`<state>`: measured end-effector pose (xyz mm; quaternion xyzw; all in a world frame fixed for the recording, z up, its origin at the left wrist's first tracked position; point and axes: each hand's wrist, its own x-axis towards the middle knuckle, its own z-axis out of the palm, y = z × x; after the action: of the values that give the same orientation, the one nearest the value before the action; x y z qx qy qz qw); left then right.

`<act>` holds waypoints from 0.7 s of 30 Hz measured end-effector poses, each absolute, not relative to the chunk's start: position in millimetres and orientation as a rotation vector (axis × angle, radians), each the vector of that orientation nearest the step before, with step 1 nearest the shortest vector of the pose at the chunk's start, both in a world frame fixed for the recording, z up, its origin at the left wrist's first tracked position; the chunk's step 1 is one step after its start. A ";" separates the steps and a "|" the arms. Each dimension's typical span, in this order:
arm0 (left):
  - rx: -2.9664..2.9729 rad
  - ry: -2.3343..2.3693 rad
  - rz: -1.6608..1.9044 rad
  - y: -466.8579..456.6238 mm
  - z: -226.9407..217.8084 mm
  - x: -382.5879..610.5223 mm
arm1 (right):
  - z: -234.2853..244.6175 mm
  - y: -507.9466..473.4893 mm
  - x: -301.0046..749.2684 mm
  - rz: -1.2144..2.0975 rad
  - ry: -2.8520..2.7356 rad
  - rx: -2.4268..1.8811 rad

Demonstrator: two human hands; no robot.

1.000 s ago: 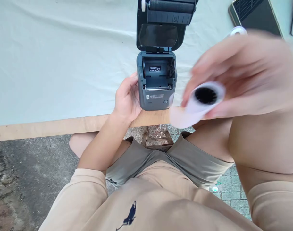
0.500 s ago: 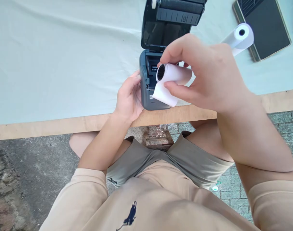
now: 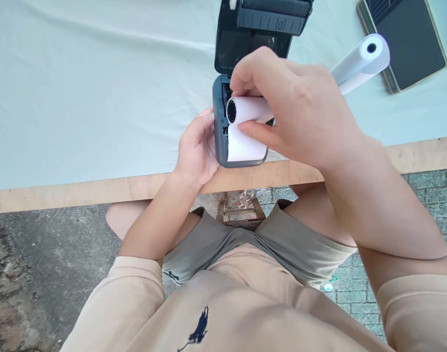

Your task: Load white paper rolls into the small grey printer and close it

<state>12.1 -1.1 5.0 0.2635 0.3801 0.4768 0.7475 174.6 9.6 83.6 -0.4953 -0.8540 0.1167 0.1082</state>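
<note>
A small dark grey label printer (image 3: 219,132) stands at the table's near edge with its lid (image 3: 256,29) swung open toward the back. My right hand (image 3: 297,107) is closed on a white paper roll (image 3: 245,108), which sits at the printer's open bay with a loose flap of paper hanging down over the front. My left hand (image 3: 196,149) cups the printer's left side, fingers curled against its casing. Most of the bay is hidden behind the roll and my right hand.
A second white paper roll (image 3: 361,58) lies on the pale green tablecloth (image 3: 80,98) to the right of the printer. A dark flat device (image 3: 407,39) lies at the far right. The table's wooden edge (image 3: 80,193) runs above my lap.
My right hand has carried the paper roll from in front of my face down and left to the printer's open bay. The left hand has stayed on the printer.
</note>
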 end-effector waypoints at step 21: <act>0.540 0.751 1.061 -2.0 7.0 11.9 | 77.6 18.1 166.7 0.190 -2.610 -1.610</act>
<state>11.9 -2.0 7.0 0.2481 0.3455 0.4877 0.7624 166.7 18.1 77.6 -0.5237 -0.8490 0.0618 0.0345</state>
